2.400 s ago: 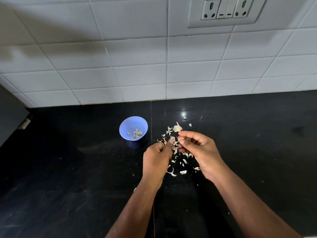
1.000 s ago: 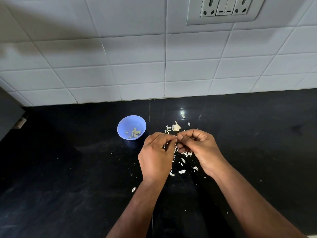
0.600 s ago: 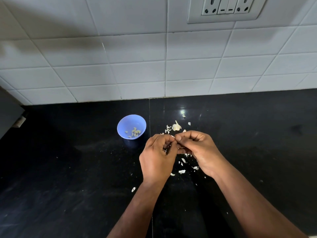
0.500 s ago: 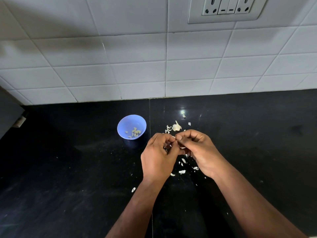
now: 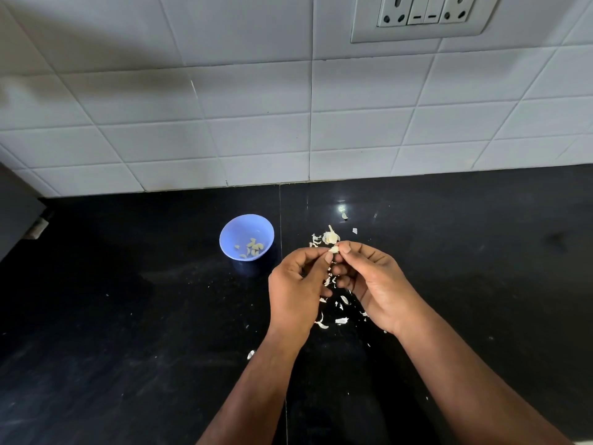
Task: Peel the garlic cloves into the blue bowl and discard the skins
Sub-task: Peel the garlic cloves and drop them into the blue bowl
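White tile wall [image 5: 256, 133] at the far side, one switch/socket plate [image 5: 420, 17] top right. Black bench [image 5: 128, 332] below, one seam running near-to-far through the middle.

Counts: 1 blue bowl [image 5: 234, 234], left of the seam, far-left of the hands; roughly 7-8 peeled cloves [image 5: 253, 247] inside, exact count unclear. 1 garlic clove [image 5: 334, 249] in hand. 1 garlic remnant with stem [image 5: 331, 236] on the bench just beyond the hands. Skins [image 5: 340, 321] scattered on the bench under and between the hands, plus strays farther right and near; too many and too small to count.

Hands: 2, both over the bench, right of the bowl, forearms coming in from the near edge. Left hand [image 5: 296, 290] back-up, fingers curled, thumb and fingertips meeting the clove from the left. Right hand [image 5: 375, 284] palm turned inward, fingers curled, thumb and index pinching the clove from the right. Clove sits between both sets of fingertips, above the skin pile, clear of the bowl.
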The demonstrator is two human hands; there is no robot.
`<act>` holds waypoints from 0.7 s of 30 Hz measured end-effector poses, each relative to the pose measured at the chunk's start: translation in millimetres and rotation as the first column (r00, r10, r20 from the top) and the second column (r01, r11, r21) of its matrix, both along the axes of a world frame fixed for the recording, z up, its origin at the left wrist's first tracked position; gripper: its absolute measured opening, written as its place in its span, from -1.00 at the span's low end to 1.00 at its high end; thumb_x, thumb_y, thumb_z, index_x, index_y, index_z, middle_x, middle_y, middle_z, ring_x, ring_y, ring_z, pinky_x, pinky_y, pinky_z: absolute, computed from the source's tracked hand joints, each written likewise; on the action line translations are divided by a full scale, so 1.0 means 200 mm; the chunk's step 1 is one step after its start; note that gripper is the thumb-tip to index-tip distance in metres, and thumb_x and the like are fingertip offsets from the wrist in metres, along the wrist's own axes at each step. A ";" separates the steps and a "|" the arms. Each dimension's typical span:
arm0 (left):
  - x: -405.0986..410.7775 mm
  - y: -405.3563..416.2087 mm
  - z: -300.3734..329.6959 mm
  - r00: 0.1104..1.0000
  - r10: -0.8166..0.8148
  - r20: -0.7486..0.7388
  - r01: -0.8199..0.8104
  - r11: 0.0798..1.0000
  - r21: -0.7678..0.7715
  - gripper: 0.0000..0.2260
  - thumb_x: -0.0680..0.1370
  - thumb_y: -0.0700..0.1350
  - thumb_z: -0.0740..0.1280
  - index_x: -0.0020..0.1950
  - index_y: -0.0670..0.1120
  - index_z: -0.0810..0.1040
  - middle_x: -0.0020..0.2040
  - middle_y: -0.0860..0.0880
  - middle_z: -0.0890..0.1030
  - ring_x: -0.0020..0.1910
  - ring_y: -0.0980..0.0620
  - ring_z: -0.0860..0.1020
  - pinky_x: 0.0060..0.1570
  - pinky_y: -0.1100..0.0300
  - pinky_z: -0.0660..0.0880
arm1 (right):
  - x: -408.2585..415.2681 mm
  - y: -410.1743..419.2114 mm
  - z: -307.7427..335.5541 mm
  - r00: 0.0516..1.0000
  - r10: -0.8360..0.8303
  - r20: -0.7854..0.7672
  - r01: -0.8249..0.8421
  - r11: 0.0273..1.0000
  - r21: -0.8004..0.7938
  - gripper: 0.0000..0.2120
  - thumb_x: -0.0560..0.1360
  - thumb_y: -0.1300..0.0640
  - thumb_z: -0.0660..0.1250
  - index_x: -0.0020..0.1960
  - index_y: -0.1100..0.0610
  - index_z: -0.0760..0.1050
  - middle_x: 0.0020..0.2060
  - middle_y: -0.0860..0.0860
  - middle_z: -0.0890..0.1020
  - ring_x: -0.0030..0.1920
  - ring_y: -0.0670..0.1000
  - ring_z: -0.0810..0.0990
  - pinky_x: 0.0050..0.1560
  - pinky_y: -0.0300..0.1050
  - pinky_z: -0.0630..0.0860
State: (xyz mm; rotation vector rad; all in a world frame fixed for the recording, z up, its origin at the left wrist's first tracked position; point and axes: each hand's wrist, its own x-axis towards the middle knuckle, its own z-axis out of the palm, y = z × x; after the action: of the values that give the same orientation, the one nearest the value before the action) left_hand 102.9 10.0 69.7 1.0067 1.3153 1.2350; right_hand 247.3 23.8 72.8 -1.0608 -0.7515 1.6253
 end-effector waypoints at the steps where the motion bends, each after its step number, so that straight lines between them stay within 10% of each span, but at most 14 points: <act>1: 0.00 0.00 0.00 1.000 0.001 0.006 -0.001 1.000 -0.002 -0.94 0.63 -0.13 0.48 0.05 -0.01 0.74 -0.05 -0.03 0.76 -0.24 -0.06 0.69 -0.16 -0.05 0.66 | 0.00 0.00 0.00 1.000 0.000 0.001 0.000 1.000 0.004 -0.65 0.55 0.08 0.41 0.17 0.35 0.62 -0.17 0.05 0.63 -0.23 -0.07 0.59 -0.27 -0.23 0.55; 14: 0.00 -0.03 0.02 0.991 0.075 -0.113 -0.068 0.996 0.060 -0.87 0.61 -0.23 0.47 -0.13 -0.08 0.66 -0.23 -0.04 0.70 -0.24 -0.13 0.71 -0.33 0.34 0.54 | -0.04 -0.04 -0.01 0.784 -0.244 0.571 0.014 0.927 0.376 -0.93 0.60 0.22 0.44 0.02 0.09 0.69 -0.13 -0.04 0.72 -0.19 -0.13 0.66 -0.17 -0.31 0.54; 21: -0.10 0.02 0.00 0.967 -0.109 -0.230 0.151 0.973 0.174 -0.85 0.60 -0.18 0.49 -0.07 0.08 0.70 -0.08 0.02 0.69 -0.10 -0.05 0.68 -0.05 -0.10 0.68 | 0.03 -0.01 0.04 0.946 0.019 0.323 -0.089 0.975 0.205 -0.74 0.63 0.32 0.36 0.29 0.15 0.61 -0.12 0.09 0.63 -0.12 0.04 0.64 -0.17 -0.11 0.62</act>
State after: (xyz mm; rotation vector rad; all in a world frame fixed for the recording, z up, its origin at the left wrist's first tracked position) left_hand 82.2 14.6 70.4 1.3771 1.2909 1.1904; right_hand 252.9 21.0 81.4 -1.1650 -1.1559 1.3922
